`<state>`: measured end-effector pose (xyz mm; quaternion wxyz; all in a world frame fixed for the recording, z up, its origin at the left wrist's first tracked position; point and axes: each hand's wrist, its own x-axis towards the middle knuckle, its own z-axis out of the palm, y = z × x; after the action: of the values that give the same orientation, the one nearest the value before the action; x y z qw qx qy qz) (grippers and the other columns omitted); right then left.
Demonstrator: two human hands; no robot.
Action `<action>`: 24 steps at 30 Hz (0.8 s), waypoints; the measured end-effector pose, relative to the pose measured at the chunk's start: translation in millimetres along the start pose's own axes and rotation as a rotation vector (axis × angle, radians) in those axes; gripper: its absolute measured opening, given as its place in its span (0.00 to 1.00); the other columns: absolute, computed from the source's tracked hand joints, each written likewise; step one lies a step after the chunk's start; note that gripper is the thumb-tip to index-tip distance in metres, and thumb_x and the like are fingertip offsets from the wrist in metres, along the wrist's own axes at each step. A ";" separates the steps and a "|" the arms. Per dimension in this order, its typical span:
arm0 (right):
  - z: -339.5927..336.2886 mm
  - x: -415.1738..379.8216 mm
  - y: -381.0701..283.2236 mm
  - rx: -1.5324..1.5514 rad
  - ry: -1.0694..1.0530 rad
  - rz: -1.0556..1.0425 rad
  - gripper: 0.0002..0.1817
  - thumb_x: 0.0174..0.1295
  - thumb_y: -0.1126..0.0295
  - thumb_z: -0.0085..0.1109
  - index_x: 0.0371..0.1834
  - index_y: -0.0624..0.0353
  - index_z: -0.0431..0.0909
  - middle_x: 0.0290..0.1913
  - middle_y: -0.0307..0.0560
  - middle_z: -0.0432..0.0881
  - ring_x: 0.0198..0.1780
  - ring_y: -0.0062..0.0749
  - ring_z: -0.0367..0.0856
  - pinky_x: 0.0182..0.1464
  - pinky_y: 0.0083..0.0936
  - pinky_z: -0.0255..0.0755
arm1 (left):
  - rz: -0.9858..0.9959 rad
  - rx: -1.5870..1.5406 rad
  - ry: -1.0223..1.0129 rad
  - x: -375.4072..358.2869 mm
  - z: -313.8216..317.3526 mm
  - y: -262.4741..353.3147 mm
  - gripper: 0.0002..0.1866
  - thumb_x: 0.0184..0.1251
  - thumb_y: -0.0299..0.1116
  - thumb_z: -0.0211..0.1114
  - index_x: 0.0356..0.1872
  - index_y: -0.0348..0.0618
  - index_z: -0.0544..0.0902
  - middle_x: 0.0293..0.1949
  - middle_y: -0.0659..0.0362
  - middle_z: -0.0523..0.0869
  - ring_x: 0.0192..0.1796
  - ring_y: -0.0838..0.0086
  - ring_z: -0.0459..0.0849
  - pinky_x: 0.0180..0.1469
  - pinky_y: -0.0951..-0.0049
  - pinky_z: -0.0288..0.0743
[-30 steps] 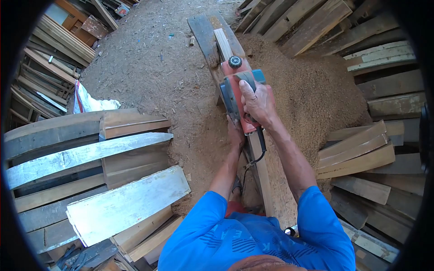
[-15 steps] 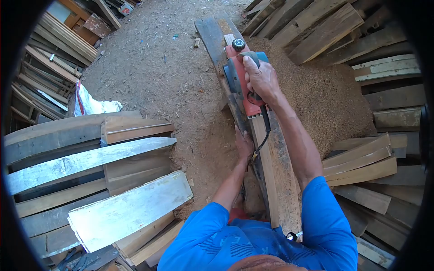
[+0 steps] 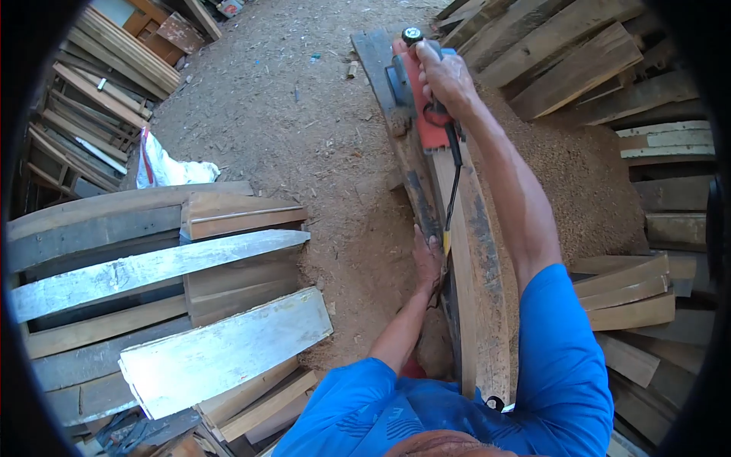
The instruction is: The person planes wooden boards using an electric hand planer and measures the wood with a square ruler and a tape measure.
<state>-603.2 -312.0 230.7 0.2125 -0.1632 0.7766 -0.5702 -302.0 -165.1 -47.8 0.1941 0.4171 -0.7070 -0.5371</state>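
A red and blue electric planer rests on a long, pale wooden plank near its far end. My right hand is wrapped round the planer's rear handle, just behind its black knob. From the tool a black cord hangs back along the plank. My left hand is lower down, against the left edge of the dark workbench beam, close to the cord; its fingers are partly hidden, and whether they grip the edge is unclear.
Stacked boards lie at the left, with a whitish board on top. A white sack sits behind them. Sawdust is heaped right of the bench, beside more stacked planks.
My right hand and the planer have moved forward along the plank, away from my body. The whole view has shifted slightly, and my left hand stays by the beam's edge.
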 end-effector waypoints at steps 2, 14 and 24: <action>3.0 19.7 -2.5 0.000 -0.007 -0.059 0.25 0.73 0.46 0.55 0.37 0.60 0.82 0.25 0.37 0.79 0.21 0.21 0.76 0.25 0.23 0.71 | 0.025 0.047 0.029 -2.6 4.6 -8.0 0.34 0.82 0.42 0.53 0.79 0.33 0.58 0.62 0.33 0.80 0.58 0.38 0.84 0.59 0.49 0.77; -131.7 -230.1 12.7 -0.026 -0.159 -0.001 0.22 0.77 0.50 0.51 0.47 0.60 0.82 0.21 0.32 0.73 0.20 0.16 0.72 0.24 0.22 0.66 | -0.164 0.175 -0.019 2.2 -3.3 20.5 0.34 0.81 0.48 0.50 0.80 0.39 0.60 0.59 0.33 0.82 0.54 0.34 0.84 0.56 0.42 0.76; -223.0 -541.5 132.5 -0.052 0.079 0.318 0.24 0.76 0.45 0.56 0.43 0.58 0.79 0.22 0.32 0.74 0.19 0.16 0.71 0.21 0.20 0.66 | -0.211 0.423 -0.600 34.2 -40.6 -16.6 0.44 0.80 0.59 0.50 0.83 0.39 0.49 0.71 0.33 0.73 0.71 0.38 0.74 0.76 0.48 0.62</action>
<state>-256.0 177.7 239.9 0.2649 -0.0210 0.8150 -0.5149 -286.0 -217.9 -55.0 -0.1683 0.3424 -0.7808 -0.4948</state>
